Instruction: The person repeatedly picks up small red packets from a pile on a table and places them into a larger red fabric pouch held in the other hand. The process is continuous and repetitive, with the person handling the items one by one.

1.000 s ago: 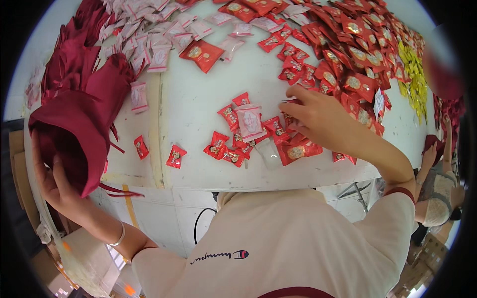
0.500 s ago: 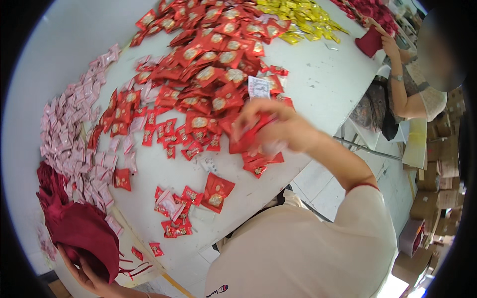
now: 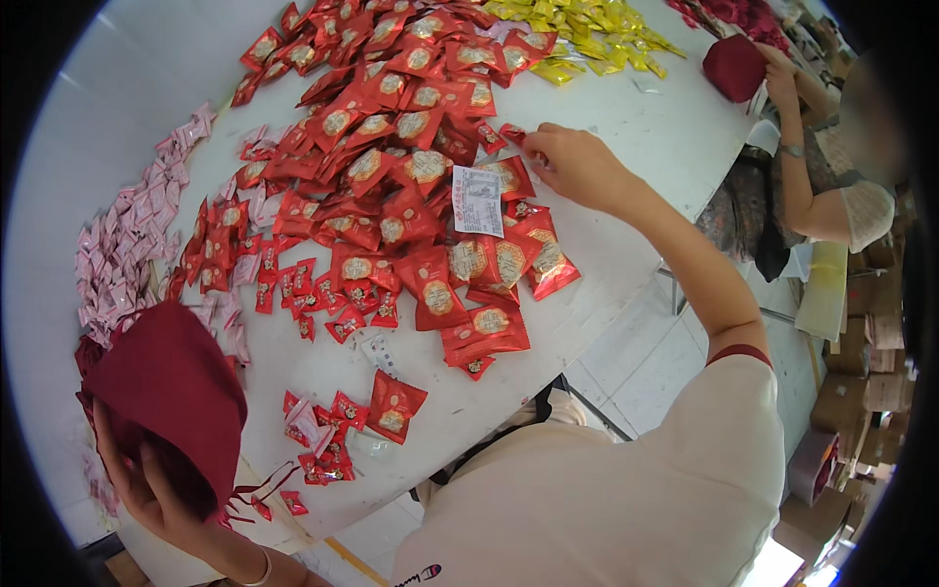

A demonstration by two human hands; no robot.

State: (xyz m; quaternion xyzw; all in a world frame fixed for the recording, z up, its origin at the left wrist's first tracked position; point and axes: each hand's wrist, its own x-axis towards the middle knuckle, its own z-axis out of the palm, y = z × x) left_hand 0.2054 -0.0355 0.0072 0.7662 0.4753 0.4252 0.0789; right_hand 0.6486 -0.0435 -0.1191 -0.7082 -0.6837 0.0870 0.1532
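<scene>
My left hand (image 3: 161,494) grips a dark red cloth drawstring bag (image 3: 181,367) at the lower left. Fingers are inside or along its mouth, and its thin cords hang beside it. Beyond the big pile's right side, my right hand (image 3: 577,166) has its fingertips together at a small red wrapped candy (image 3: 512,134). Large red packets with gold round prints (image 3: 425,166) are heaped across the middle. On them lies a white printed slip (image 3: 478,202). Nearer me sits a small cluster of red candies (image 3: 333,455) with a single red packet (image 3: 395,406) beside it.
Pink wrapped sweets (image 3: 132,245) spread along the left side. Yellow packets (image 3: 597,34) lie at the far end. Across the table (image 3: 626,127), another person's hand (image 3: 780,73) holds a dark red bag (image 3: 734,68). Cardboard boxes (image 3: 841,401) are stacked at the right.
My right hand has moved from the blurred position over the red packets to the far right side of the pile. The bag in my left hand has risen and tilted. The view has shifted slightly.
</scene>
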